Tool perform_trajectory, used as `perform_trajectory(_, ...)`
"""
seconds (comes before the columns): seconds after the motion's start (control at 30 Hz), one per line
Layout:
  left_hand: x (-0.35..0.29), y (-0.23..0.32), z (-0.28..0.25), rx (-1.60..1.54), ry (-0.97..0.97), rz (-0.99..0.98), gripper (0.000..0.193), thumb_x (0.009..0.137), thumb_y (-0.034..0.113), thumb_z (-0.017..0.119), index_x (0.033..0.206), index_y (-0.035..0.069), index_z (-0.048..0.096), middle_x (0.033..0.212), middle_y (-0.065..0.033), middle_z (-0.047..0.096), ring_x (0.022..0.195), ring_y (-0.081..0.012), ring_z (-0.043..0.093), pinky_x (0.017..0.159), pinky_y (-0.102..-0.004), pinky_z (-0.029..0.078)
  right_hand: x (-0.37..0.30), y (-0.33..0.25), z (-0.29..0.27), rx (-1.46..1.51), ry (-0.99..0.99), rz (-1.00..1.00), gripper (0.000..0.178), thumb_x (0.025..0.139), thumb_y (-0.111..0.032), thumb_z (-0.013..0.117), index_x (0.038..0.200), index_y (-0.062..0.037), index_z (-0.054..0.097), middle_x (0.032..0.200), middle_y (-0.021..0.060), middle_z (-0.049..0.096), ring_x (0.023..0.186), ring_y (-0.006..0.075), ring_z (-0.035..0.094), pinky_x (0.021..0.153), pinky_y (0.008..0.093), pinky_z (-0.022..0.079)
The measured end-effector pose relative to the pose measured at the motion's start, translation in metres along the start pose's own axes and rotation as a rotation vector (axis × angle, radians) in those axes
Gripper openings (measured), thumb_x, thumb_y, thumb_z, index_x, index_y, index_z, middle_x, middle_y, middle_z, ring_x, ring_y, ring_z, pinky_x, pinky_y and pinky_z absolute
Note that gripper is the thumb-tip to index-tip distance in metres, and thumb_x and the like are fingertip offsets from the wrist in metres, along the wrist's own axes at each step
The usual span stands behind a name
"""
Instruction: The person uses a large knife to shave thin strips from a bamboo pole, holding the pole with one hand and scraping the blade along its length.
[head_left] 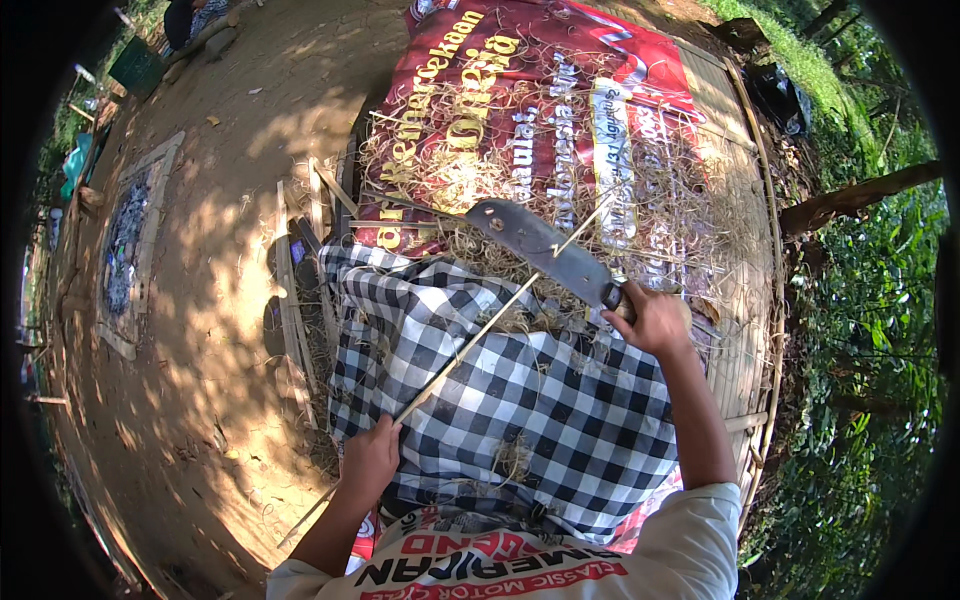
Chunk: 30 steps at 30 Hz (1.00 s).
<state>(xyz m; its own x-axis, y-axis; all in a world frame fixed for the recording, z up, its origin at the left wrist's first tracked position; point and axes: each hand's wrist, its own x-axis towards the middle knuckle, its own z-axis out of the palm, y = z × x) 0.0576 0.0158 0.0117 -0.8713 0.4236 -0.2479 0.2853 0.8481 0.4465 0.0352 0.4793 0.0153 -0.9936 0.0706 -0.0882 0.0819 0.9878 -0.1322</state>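
Observation:
A long, thin bamboo strip (472, 345) slants from the lower left, through my left hand (371, 456), up to the right past the knife. My left hand is closed round it near my lap. In my right hand (655, 318) is the dark handle of a machete (535, 243), its broad grey blade pointing up and left. The blade crosses the strip's upper part, and a small curl of bamboo shows at the crossing. Over my lap lies a black-and-white checkered cloth (590, 400) with a few shavings on it.
Many thin shavings (440, 160) cover a red printed banner (650, 60) spread on a bamboo platform (752, 290). Split bamboo pieces (290, 300) lean at its left side. A framed panel (130, 240) lies on the dirt ground to the left; plants (860, 400) grow on the right.

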Motion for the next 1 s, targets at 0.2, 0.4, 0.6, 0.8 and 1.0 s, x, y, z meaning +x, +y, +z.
perform_trajectory(0.2, -0.020, -0.023, 0.014, -0.043, 0.075, -0.032, 0.015, 0.095, 0.016, 0.052, 0.089, 0.002, 0.050, 0.061, -0.0209, 0.057, 0.058, -0.0420, 0.059, 0.052, -0.0495, 0.046, -0.028, 0.124, -0.038, 0.101, 0.325, 0.665, 0.047, 0.089, -0.044, 0.062, 0.090, 0.0034, 0.064, 0.076, 0.0248, 0.065, 0.072, 0.0407, 0.064, 0.064, 0.0477, 0.047)
perform_trajectory(0.4, -0.004, -0.008, 0.004, -0.300, 0.094, -0.048, 0.026, 0.101, 0.023, 0.042, 0.093, 0.001, 0.053, 0.058, -0.0195, 0.053, 0.056, -0.0396, 0.056, 0.052, -0.0465, 0.041, -0.119, 0.131, -0.042, 0.386, 0.410, 0.808, 0.041, 0.084, -0.037, 0.071, 0.087, 0.0036, 0.061, 0.061, 0.0108, 0.057, 0.051, 0.0209, 0.055, 0.050, 0.0366, 0.043)
perform_trajectory(0.6, 0.034, 0.025, -0.033, -0.473, -0.051, -0.159, 0.036, 0.101, 0.027, 0.042, 0.089, 0.000, 0.063, 0.057, -0.0145, 0.049, 0.049, -0.0271, 0.049, 0.052, -0.0372, 0.038, -0.120, 0.028, -0.046, 0.729, 0.481, 0.750, 0.043, 0.086, -0.030, 0.071, 0.104, 0.0069, 0.058, 0.062, 0.0010, 0.051, 0.051, 0.0074, 0.047, 0.044, 0.0254, 0.034)
perform_trajectory(0.8, 0.061, 0.056, -0.038, -0.323, 0.032, -0.096, 0.036, 0.102, 0.026, 0.041, 0.117, 0.002, 0.063, 0.070, -0.0145, 0.062, 0.062, -0.0237, 0.060, 0.062, -0.0355, 0.046, -0.102, -0.055, -0.032, 1.020, 0.477, 0.502, 0.035, 0.080, -0.021, 0.075, 0.097, 0.0041, 0.058, 0.070, 0.0033, 0.057, 0.064, 0.0090, 0.049, 0.057, 0.0266, 0.042)
perform_trajectory(1.0, 0.062, 0.057, -0.034, -0.459, 0.178, 0.079, 0.042, 0.098, 0.018, 0.036, 0.135, 0.002, 0.050, 0.112, -0.0204, 0.066, 0.107, -0.0255, 0.063, 0.094, -0.0349, 0.046, -0.100, -0.089, -0.021, 1.057, 0.271, 0.372, 0.037, 0.078, -0.022, 0.075, 0.098, 0.0058, 0.060, 0.072, 0.0103, 0.062, 0.066, 0.0108, 0.052, 0.062, 0.0281, 0.046)
